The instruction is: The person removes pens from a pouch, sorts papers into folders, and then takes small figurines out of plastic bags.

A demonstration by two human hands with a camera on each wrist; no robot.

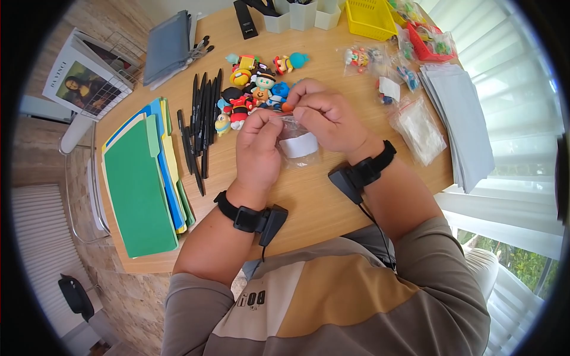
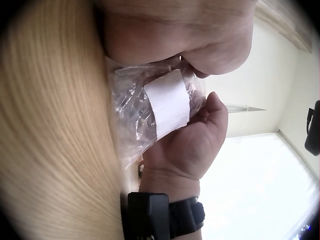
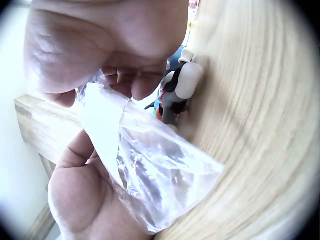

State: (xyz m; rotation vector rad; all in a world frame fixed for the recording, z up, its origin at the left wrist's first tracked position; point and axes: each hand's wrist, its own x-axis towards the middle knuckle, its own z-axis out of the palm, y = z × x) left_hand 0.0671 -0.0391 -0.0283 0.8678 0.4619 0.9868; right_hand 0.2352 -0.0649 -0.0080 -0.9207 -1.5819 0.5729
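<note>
A clear plastic zip bag (image 1: 292, 155) with a white paper label (image 1: 298, 145) hangs between both hands, its top edge pinched near the middle of the desk. My left hand (image 1: 259, 151) pinches the left end of that edge between thumb and fingers. At the other end, my right hand (image 1: 332, 121) grips the top edge with thumb and curled fingers. The left wrist view shows the bag (image 2: 132, 110) low over the wood, creased and shiny. Just beyond the hands lies a pile of small colourful toy figures (image 1: 261, 89), partly hidden by the right hand.
Black pens (image 1: 202, 113) and coloured folders (image 1: 133, 184) lie at left. On the right are bagged toys (image 1: 359, 57), a stack of clear bags (image 1: 418, 130) and grey envelopes (image 1: 460, 118). Yellow (image 1: 371, 21) and red baskets (image 1: 430, 44) stand at the back.
</note>
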